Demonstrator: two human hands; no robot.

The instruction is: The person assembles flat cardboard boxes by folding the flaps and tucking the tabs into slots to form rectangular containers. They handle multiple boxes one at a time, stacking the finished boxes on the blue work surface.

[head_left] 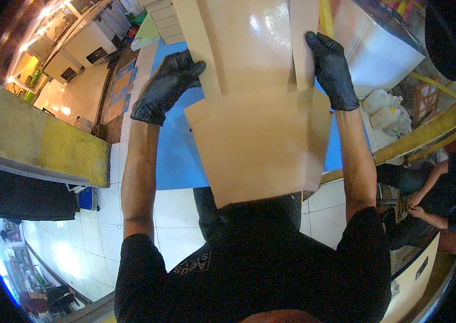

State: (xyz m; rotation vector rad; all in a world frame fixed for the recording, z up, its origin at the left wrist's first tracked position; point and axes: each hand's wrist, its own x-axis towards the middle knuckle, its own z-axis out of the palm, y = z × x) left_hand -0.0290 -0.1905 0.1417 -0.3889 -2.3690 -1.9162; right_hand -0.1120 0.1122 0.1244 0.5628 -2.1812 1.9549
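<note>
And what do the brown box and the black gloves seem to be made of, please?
The brown box looks like cardboard: stiff, creased panels, dull on the near flap. Farther up, bright reflections suggest a glossy, perhaps coated, face. The black gloves look like thin rubber, close-fitting and wrinkled; nitrile or latex, I cannot tell.

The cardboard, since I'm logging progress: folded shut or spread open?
Spread open: the cardboard has its near flap laid out, leaving the glossy panel uncovered.
</note>
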